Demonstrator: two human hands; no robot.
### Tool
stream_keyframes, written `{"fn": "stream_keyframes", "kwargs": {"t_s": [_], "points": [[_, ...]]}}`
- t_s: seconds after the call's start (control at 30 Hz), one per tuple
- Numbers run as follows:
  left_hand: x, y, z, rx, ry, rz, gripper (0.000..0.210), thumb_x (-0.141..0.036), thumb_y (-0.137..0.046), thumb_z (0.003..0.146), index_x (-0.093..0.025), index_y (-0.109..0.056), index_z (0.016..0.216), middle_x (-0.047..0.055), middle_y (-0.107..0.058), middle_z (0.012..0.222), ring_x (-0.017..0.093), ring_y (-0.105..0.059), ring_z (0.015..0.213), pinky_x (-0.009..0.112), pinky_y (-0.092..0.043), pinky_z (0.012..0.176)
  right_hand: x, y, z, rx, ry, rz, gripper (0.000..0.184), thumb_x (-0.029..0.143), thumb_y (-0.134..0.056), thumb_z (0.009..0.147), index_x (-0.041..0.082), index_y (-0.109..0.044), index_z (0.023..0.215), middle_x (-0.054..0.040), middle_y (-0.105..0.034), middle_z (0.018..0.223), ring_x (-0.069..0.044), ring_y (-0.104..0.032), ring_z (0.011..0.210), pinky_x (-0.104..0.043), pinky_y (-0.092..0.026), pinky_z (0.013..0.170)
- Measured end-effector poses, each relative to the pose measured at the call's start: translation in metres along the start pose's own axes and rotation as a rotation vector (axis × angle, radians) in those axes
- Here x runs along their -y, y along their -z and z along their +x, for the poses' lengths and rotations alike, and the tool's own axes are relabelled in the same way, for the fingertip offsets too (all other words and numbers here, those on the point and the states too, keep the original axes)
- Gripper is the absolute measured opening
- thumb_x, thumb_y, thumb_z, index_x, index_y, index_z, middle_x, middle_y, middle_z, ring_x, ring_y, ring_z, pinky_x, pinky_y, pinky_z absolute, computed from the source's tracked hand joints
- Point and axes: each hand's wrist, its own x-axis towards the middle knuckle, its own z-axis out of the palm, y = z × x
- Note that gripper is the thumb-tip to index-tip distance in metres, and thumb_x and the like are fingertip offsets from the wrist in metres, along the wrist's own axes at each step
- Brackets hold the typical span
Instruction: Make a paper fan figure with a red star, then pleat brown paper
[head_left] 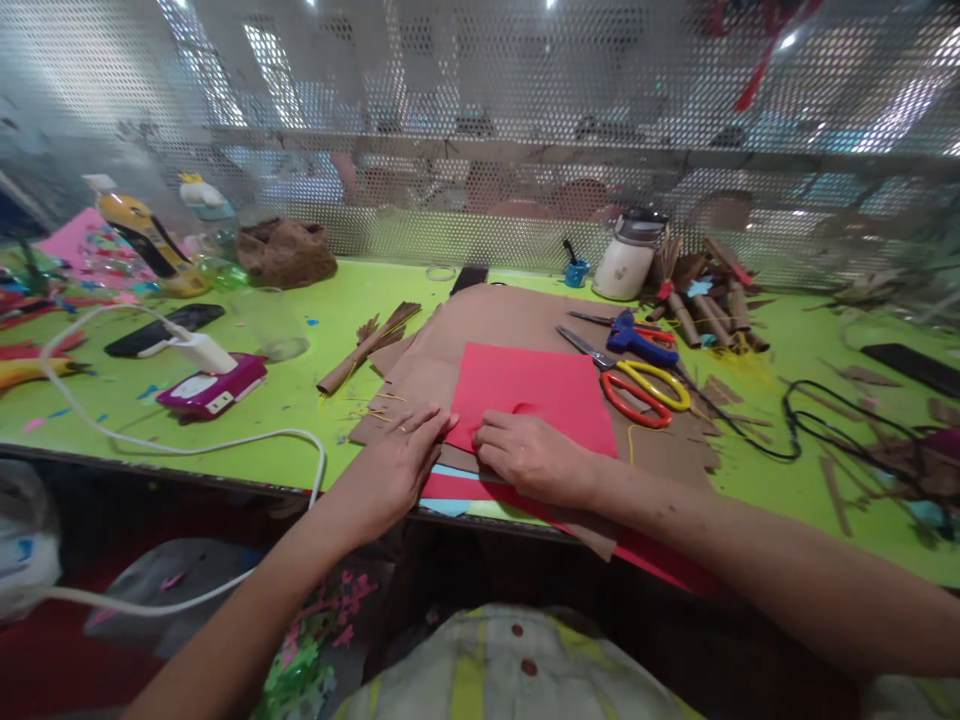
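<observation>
A red sheet of paper (547, 385) lies on a stack of brown cardboard (499, 315) in front of me. My left hand (405, 455) rests at the sheet's lower left corner, fingers stretched out over the brown cardboard. On the lower part of the sheet is my right hand (525, 455), its fingers curled in against the paper; the sheet buckles slightly just above the knuckles. What lies under those fingertips is hidden. To the right of the sheet are scissors with red and yellow handles (652, 385) and another pair with blue handles (637, 335).
Rolled brown paper bundles (709, 310) stand behind on the right by a white jar (626, 260). On the left lie a purple power adapter (214, 385) with a white cable, a phone (165, 330) and a clear cup (281, 325). A perforated metal screen (450, 130) borders the green table (360, 285).
</observation>
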Motion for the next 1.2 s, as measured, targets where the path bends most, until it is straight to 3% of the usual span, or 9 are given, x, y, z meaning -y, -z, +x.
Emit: {"fn": "stream_keyframes", "kwargs": {"t_s": [0.47, 0.73, 0.97, 1.1, 1.2], "points": [[-0.001, 0.001, 0.001, -0.020, 0.003, -0.012, 0.042, -0.030, -0.033, 0.094, -0.012, -0.042, 0.130, 0.012, -0.050, 0.131, 0.018, -0.037, 0.128, 0.038, -0.034, 0.105, 0.007, 0.010, -0.007, 0.043, 0.025, 0.002, 0.022, 0.015, -0.041, 0.091, 0.010, -0.060, 0.080, -0.0087, -0.059, 0.078, -0.020, -0.048, 0.077, -0.031, -0.040, 0.066], [-0.003, 0.005, 0.001, 0.008, 0.027, -0.034, 0.043, -0.033, -0.033, 0.093, -0.016, -0.041, 0.132, 0.011, -0.047, 0.134, 0.020, -0.037, 0.128, 0.039, -0.034, 0.104, 0.014, 0.024, -0.043, 0.014, -0.094, 0.349, 0.017, 0.009, -0.042, 0.088, 0.011, -0.059, 0.088, -0.0117, -0.061, 0.088, -0.018, -0.050, 0.085, -0.032, -0.044, 0.073], [-0.005, 0.005, 0.000, 0.019, 0.032, -0.007, 0.042, -0.036, -0.034, 0.093, -0.020, -0.041, 0.131, 0.008, -0.049, 0.133, 0.021, -0.036, 0.129, 0.039, -0.034, 0.103, 0.018, 0.028, -0.085, -0.160, -0.256, 0.644, 0.017, 0.007, -0.044, 0.087, 0.015, -0.060, 0.087, -0.0089, -0.065, 0.095, -0.015, -0.057, 0.089, -0.031, -0.047, 0.081], [-0.016, 0.012, 0.016, 0.014, -0.042, 0.068, 0.035, -0.035, -0.034, 0.093, -0.022, -0.050, 0.121, 0.006, -0.059, 0.118, 0.023, -0.043, 0.120, 0.038, -0.039, 0.096, 0.017, 0.032, -0.103, -0.196, -0.303, 0.692, 0.016, 0.009, -0.046, 0.088, 0.017, -0.059, 0.087, -0.0072, -0.066, 0.094, -0.014, -0.060, 0.091, -0.032, -0.044, 0.090], [-0.030, 0.019, 0.045, 0.048, -0.087, 0.187, 0.031, -0.032, -0.035, 0.093, -0.016, -0.059, 0.102, 0.010, -0.063, 0.089, 0.023, -0.054, 0.093, 0.038, -0.044, 0.083, 0.015, 0.033, -0.103, -0.186, -0.305, 0.691, 0.014, 0.009, -0.047, 0.087, 0.017, -0.059, 0.086, -0.0071, -0.065, 0.092, -0.014, -0.060, 0.090, -0.031, -0.045, 0.087]]}}
